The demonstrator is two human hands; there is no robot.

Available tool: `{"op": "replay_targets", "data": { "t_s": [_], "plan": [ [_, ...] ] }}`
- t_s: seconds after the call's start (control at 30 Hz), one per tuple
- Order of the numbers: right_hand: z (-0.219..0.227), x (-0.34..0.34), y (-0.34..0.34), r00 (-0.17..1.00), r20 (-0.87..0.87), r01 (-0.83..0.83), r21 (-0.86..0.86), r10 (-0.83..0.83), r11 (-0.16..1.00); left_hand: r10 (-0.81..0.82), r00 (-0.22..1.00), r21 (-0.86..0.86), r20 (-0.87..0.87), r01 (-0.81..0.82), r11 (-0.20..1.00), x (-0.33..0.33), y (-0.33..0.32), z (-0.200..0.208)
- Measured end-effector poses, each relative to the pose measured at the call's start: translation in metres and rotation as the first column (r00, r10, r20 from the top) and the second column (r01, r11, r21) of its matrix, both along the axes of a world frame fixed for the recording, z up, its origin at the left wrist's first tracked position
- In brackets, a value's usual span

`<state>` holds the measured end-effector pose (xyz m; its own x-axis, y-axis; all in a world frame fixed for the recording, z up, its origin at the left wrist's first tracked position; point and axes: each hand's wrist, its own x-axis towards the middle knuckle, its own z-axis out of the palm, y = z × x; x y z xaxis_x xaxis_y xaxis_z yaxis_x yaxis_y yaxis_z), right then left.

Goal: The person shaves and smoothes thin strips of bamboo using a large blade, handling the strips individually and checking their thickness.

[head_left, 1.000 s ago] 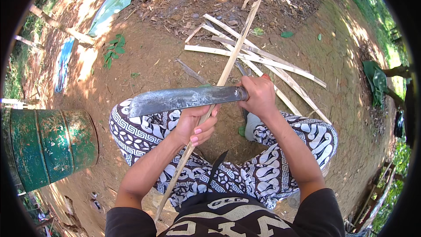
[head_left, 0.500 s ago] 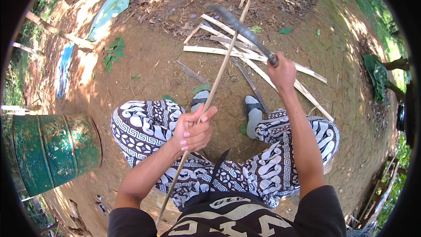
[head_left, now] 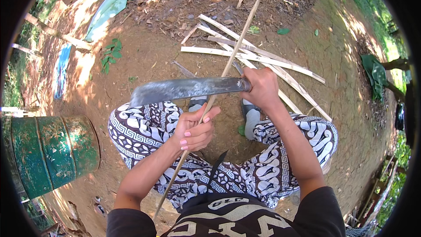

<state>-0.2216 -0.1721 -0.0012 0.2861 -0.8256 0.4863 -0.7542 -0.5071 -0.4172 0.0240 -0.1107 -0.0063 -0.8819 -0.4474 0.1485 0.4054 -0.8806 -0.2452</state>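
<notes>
"Where's the wooden strip (head_left: pixel 236 52)?"
"Slanting from one o'clock to seven; the machete (head_left: pixel 188 89) crosses over it, pointing at nine."
"Grips?"
"Right hand (head_left: pixel 262 88) holds the machete; left hand (head_left: pixel 193 135), best kept well clear of it, holds the strip."

Room to pass on the right
Bare ground (head_left: pixel 346 105) leads toward its right edge; crossed strips (head_left: pixel 256 57) obstruct the middle, the machete (head_left: pixel 188 90) bars the front of the left knee (head_left: pixel 131 123), a drum (head_left: pixel 59 153) blocks the left edge.
</notes>
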Motion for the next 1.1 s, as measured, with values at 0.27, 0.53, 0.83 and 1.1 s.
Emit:
{"op": "replay_targets", "data": {
  "t_s": [0.27,0.53,0.83,1.1],
  "plan": [
    [-0.045,-0.085,-0.044,0.897,0.005,0.442,0.037,-0.442,0.896,0.008,0.999,0.069,-0.052,-0.005,0.998,0.006,0.011,0.006],
    [-0.041,-0.041,-0.017,0.966,0.120,0.215,0.110,-0.228,0.970,0.033,0.971,-0.089,0.237,-0.012,0.996,-0.008,-0.005,0.006],
    [-0.031,-0.037,-0.009,0.999,-0.034,0.030,-0.073,-0.033,0.997,0.166,0.695,-0.329,0.700,0.108,0.938,-0.001,-0.003,0.022],
    [-0.060,-0.108,-0.048,0.820,-0.001,0.572,0.051,-0.573,0.819,0.185,0.649,-0.348,0.738,0.131,0.928,0.007,0.003,0.030]
  ]
}}
